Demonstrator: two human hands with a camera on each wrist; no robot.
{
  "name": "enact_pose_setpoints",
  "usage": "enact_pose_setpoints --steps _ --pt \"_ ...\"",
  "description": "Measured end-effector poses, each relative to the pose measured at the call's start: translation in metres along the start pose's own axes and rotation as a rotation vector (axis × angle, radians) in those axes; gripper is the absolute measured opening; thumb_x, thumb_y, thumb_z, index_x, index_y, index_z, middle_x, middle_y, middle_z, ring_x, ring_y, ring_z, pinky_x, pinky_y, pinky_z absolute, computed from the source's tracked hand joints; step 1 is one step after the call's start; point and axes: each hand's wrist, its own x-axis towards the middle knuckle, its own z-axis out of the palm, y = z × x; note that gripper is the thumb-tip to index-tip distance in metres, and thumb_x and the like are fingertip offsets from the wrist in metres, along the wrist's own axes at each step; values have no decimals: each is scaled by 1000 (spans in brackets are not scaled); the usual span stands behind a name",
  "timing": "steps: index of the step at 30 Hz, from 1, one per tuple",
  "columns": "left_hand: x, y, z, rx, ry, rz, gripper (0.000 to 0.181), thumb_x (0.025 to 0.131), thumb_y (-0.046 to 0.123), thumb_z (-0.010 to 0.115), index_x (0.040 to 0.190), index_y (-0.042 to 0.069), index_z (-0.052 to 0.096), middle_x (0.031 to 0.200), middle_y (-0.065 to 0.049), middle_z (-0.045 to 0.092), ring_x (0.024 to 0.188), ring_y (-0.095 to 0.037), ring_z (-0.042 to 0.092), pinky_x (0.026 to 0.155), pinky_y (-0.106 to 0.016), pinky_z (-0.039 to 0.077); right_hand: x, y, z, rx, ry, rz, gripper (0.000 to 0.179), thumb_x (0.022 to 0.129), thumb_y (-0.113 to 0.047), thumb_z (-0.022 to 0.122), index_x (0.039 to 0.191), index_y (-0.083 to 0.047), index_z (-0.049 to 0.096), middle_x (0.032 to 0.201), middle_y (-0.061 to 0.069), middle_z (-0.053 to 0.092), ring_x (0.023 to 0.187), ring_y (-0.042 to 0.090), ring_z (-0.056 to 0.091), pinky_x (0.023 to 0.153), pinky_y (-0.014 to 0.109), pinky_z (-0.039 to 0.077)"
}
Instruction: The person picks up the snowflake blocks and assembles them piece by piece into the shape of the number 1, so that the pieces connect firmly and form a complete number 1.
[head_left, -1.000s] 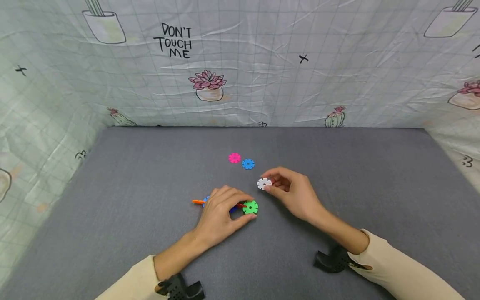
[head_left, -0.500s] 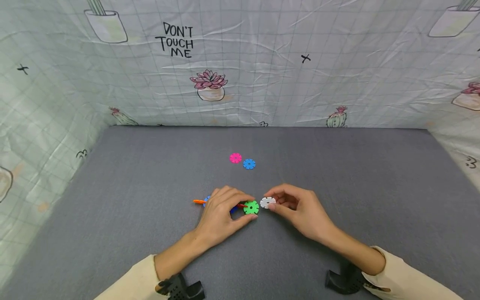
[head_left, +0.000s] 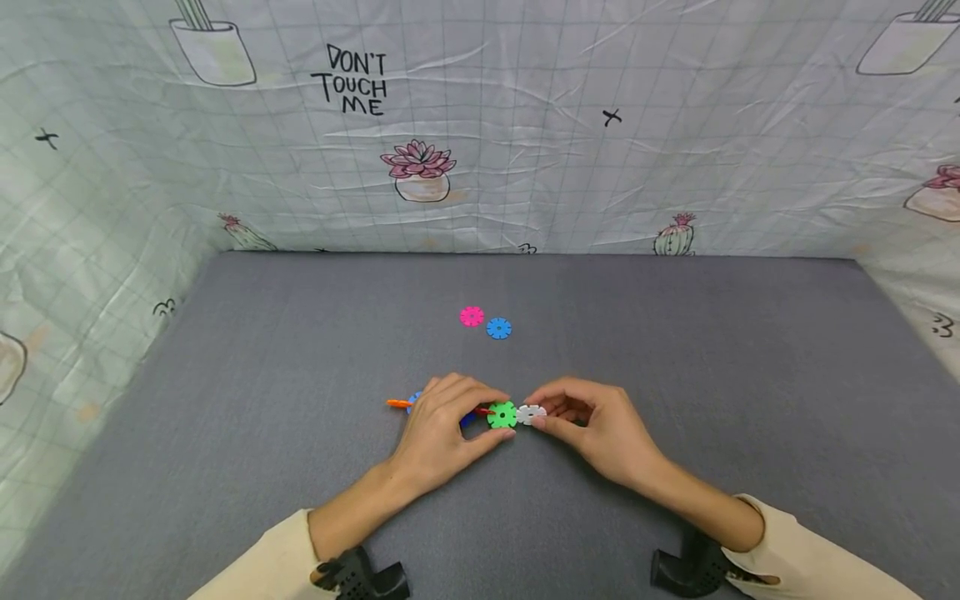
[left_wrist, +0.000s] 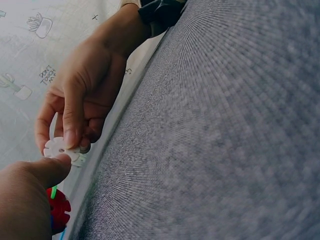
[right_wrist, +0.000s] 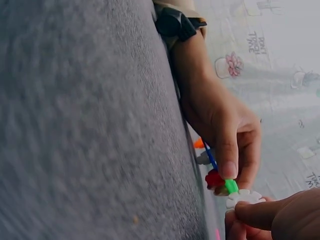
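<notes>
My left hand (head_left: 438, 425) pinches the edges of a notched green disc (head_left: 496, 416) between thumb and finger. That disc joins a chain of notched plastic discs, partly hidden under the hand. An orange disc (head_left: 398, 404) sticks out at its left end; a red disc (right_wrist: 214, 178) shows beside the green one in the right wrist view. My right hand (head_left: 611, 429) pinches a white disc (head_left: 530, 412) by its right side. The white disc's left edge meets the green disc's right edge; whether their slots interlock I cannot tell.
Beyond the hands, a pink disc (head_left: 472, 317) and a light blue disc (head_left: 498, 328) lie flat on the grey tabletop (head_left: 697, 350). A printed white cloth (head_left: 540, 167) hangs behind the table and along its sides. Both wrists wear black camera mounts.
My right hand has brought the white disc toward me, then left against the green disc, where a gap showed half a second ago. The left hand keeps its place.
</notes>
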Motion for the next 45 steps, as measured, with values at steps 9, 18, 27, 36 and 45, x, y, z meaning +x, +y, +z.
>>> enact_pose_setpoints --steps 9,18,27,36,45 --pt "0 0 0 -15 1 7 33 74 29 84 100 14 72 92 8 67 85 -6 56 72 -27 37 -3 0 4 -21 6 -43 22 80 -5 77 98 -17 72 87 -7 68 74 10 65 64 27 54" --pt "0 0 0 -45 -15 -14 31 74 28 82 100 14 72 93 9 67 84 -5 57 72 -26 37 -4 -2 6 -13 25 -31 19 80 -7 77 95 -17 74 82 -8 69 70 9 66 62 27 54" --pt "-1 -2 1 -50 4 7 32 73 28 83 99 13 72 93 8 68 83 -6 59 73 -26 39 -4 -1 9 -35 52 -52 20 79 -6 78 94 -18 74 79 -10 69 67 7 65 60 26 54" --pt "0 -1 0 -52 7 -2 32 71 28 83 98 13 72 92 9 68 81 -5 60 74 -27 40 -3 -5 10 -63 63 -66 20 78 -5 78 92 -18 75 79 -11 69 68 5 65 61 26 54" --pt "2 0 -1 -55 0 -24 31 71 26 83 98 13 73 92 8 69 82 -4 60 76 -27 40 -1 -7 9 -76 64 -66 19 78 -5 78 92 -18 76 79 -12 69 68 5 65 62 26 54"
